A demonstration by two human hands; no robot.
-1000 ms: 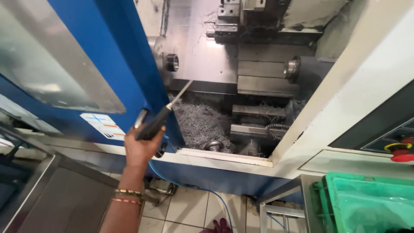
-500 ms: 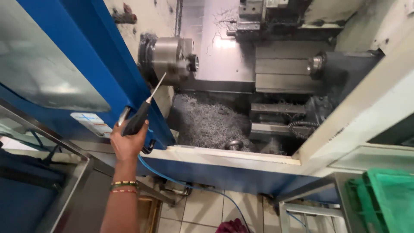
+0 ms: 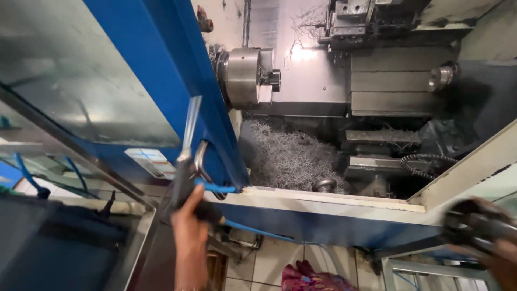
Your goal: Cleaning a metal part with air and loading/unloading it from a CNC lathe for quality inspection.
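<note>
Left hand [image 3: 189,215] grips air blow gun [image 3: 183,172], nozzle raised beside blue lathe door [image 3: 177,64]; right hand [image 3: 484,242] clasps a dark blurred object; chuck [image 3: 245,75] and swarf [image 3: 291,159] lie exposed, uncleaned

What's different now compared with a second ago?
The left hand has drawn the air gun back from the lathe opening to the blue door. The right hand has come into view holding a dark object. The chip pile is unchanged.
</note>
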